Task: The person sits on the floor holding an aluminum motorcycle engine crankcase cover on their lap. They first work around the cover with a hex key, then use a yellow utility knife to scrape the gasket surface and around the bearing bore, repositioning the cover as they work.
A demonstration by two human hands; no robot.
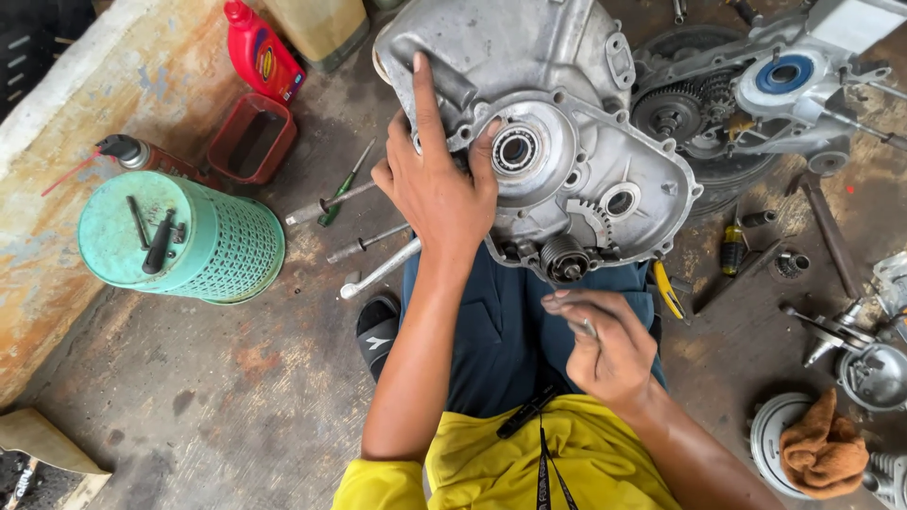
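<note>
The left hand [436, 184] lies spread on the engine case [548, 123], index finger pointing up along its upper face and thumb beside the bearing [516, 149]; it presses and steadies rather than clasps. The right hand [605, 349] is closed around a small metal piece [588, 328], only a short bright end of which shows past the fingers, so I cannot tell what it is. The case rests on the person's lap, over dark trousers, tilted toward the camera, its lower edge near a ribbed cylindrical part [565, 257].

By the look of it, the work is on the case's inner face, with the case held firm while a small part or tool is brought up to it. The next move would call for a steady left hand and a precise approach by the right toward the lower edge of the case.

Left of the hands, 3 or so long tools [364, 247] lie on the floor, beyond them a green basket [184, 241] and a red bottle [262, 52]. To the right sits a second engine part with gears [680, 113], cut off at the top edge, and an orange rag [822, 449]. Parts at the far right are cropped and hard to make out.
</note>
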